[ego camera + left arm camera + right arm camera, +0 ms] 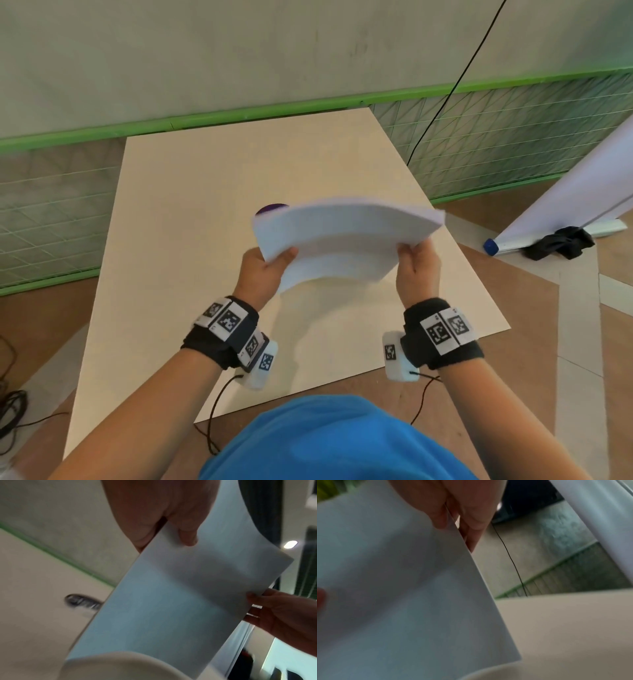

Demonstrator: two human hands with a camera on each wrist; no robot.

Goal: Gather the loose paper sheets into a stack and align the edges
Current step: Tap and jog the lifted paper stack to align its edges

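Note:
A stack of white paper sheets (346, 236) is held in the air above the beige table (191, 212), bowed upward in the middle. My left hand (265, 270) pinches its left edge, thumb on top. At the right edge my right hand (416, 265) grips the sheets the same way. From below, the left wrist view shows the paper stack (171, 601) with my left hand (164, 524) at its top edge and my right hand (278, 615) at the far side. In the right wrist view the paper (402, 595) fills the left half, pinched by my right hand (453, 519).
A dark purple round object (272, 208) lies on the table just behind the stack, mostly hidden. A white rolled banner with a blue cap (491, 247) and a black cloth (561, 242) lie on the floor at right. A green-framed mesh fence (513, 137) runs behind the table.

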